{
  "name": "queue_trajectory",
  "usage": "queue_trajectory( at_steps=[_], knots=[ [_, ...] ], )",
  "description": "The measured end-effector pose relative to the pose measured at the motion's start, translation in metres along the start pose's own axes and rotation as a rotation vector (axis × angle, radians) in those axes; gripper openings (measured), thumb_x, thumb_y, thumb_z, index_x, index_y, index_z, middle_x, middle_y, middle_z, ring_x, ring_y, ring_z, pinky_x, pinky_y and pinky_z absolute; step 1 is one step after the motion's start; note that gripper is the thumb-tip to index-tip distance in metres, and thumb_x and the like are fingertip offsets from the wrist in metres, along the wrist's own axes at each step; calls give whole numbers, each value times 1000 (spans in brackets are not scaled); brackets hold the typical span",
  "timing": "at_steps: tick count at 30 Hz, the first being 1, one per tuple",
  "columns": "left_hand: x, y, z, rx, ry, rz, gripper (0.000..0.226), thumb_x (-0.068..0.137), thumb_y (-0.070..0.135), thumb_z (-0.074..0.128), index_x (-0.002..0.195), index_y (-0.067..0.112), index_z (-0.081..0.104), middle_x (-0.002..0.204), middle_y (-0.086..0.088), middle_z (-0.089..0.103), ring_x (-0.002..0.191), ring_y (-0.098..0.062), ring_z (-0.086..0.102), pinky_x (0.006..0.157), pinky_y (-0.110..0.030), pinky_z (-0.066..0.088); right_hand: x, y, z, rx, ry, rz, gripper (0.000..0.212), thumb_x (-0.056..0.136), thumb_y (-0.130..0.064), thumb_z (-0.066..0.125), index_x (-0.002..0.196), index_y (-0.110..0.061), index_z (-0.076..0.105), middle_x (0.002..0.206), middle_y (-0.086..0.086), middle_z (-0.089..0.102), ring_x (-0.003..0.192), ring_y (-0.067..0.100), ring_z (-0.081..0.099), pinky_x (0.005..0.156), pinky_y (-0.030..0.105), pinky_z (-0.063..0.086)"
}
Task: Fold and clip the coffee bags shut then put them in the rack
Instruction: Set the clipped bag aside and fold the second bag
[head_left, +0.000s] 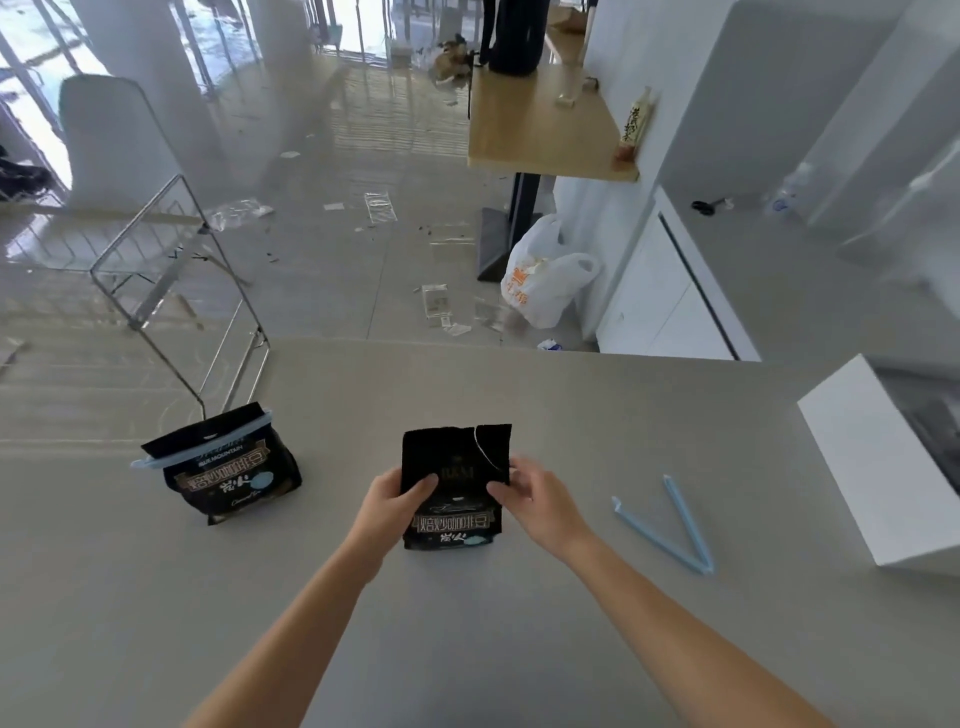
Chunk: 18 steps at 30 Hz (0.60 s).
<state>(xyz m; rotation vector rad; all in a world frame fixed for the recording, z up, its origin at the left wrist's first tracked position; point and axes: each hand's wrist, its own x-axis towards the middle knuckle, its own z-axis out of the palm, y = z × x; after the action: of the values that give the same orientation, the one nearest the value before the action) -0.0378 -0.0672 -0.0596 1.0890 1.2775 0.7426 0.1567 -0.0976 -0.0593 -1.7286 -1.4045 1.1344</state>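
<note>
A black coffee bag (457, 462) stands upright at the middle of the grey table, its top flap unfolded and torn near the right side. My left hand (392, 501) grips its left edge and my right hand (524, 493) grips its right edge. A second black coffee bag (234, 478) stands to the left, its top folded and held by a light blue clip (156, 462). Another light blue clip (670, 525) lies spread in a V on the table to the right. A wire rack (176, 296) stands at the table's far left edge.
A white box (878, 467) sits at the table's right edge. Beyond the table lie a littered floor, a white plastic bag (545, 280), a wooden table (540, 119) and white cabinets (665, 296).
</note>
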Motion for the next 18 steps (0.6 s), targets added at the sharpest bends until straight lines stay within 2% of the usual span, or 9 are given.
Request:
queue_trajectory(
  at_steps=[1, 3, 6, 8, 10, 12, 14, 16, 18],
  knots=[
    [3, 1, -3, 1, -1, 19, 16, 89, 16, 58, 105, 17, 61, 94, 1, 71, 80, -4, 68, 62, -13, 51, -1, 0, -1, 5, 22, -9, 41, 84, -24, 67, 122, -20, 49, 96, -7, 63, 84, 3, 63, 72, 23, 47],
    [4, 0, -7, -19, -32, 38, 33, 89, 9, 57, 120, 17, 48, 106, -6, 67, 86, -6, 67, 66, -16, 53, -7, 4, -4, -172, 90, -106, 73, 80, -29, 70, 138, -27, 27, 125, -7, 47, 110, 8, 52, 83, 24, 46],
    [1, -9, -9, 43, -83, 122, 69, 85, 0, 60, 136, 30, 25, 115, -2, 59, 96, -7, 65, 74, -23, 56, -12, 11, -4, -549, 61, -366, 70, 80, -37, 67, 139, -34, 30, 146, -4, 26, 130, 14, 27, 99, 28, 35],
    [-1, -14, -13, 161, -86, 207, 90, 81, -2, 64, 138, 44, 12, 121, 3, 52, 104, -13, 61, 83, -32, 55, -8, 10, 2, -633, -13, -366, 65, 80, -39, 66, 138, -31, 37, 142, -4, 35, 127, 19, 31, 104, 34, 36],
    [-2, -17, -16, 290, -57, 276, 102, 77, 1, 69, 139, 50, 4, 125, 4, 45, 106, -14, 58, 86, -34, 53, -4, 10, 8, -617, -5, -317, 58, 80, -36, 67, 133, -30, 45, 125, -4, 51, 117, 18, 40, 97, 37, 39],
    [-5, -23, -17, 459, -2, 352, 97, 73, 7, 73, 138, 50, 16, 133, 4, 33, 109, -15, 50, 94, -34, 46, -3, 9, 13, -614, 12, -307, 41, 79, -30, 69, 119, -29, 58, 111, -4, 57, 109, 18, 44, 90, 35, 41],
    [-4, -33, -20, 642, -1, 367, 65, 72, 12, 75, 120, 47, 49, 142, 1, 26, 116, -21, 39, 103, -34, 34, -1, 9, 16, -569, -26, -277, 22, 81, -24, 68, 103, -26, 67, 105, -4, 62, 105, 18, 49, 85, 35, 44],
    [-4, -38, -20, 661, -28, 271, 31, 75, 13, 73, 98, 34, 69, 143, 0, 35, 126, -26, 30, 105, -32, 24, 0, 5, 18, -543, -76, -239, 12, 83, -23, 65, 94, -25, 68, 99, -6, 66, 101, 18, 55, 78, 34, 47],
    [-1, -38, -19, 533, 3, 256, 24, 78, 7, 70, 83, 31, 71, 131, 2, 49, 128, -26, 31, 103, -30, 24, 1, 6, 20, -559, -34, -301, 9, 83, -25, 62, 91, -28, 65, 91, -9, 67, 93, 15, 58, 70, 32, 49]
  ],
)
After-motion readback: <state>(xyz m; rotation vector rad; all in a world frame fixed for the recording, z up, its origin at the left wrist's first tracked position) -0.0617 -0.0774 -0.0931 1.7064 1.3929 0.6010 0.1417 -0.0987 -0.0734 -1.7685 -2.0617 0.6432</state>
